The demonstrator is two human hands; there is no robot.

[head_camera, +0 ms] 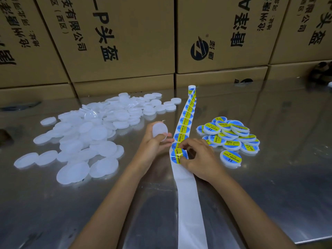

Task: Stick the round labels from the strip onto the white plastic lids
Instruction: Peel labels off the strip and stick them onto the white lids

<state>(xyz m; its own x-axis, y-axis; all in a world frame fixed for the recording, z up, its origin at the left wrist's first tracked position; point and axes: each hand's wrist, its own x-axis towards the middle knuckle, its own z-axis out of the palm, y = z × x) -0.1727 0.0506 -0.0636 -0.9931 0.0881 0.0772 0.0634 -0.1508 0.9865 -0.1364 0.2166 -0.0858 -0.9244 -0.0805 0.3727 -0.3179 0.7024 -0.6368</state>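
A long white backing strip (188,194) runs up the middle of the table, carrying a row of round blue and yellow labels (186,116). My left hand (154,142) grips one bare white lid (159,131), held just left of the strip. My right hand (199,159) pinches the nearest round label (177,155) at its edge on the strip. The strip below that label is bare.
A wide heap of unlabelled white lids (93,133) lies at the left. A pile of labelled lids (230,137) sits right of the strip. Stacked cardboard boxes (125,42) wall off the back of the shiny metal table (269,194).
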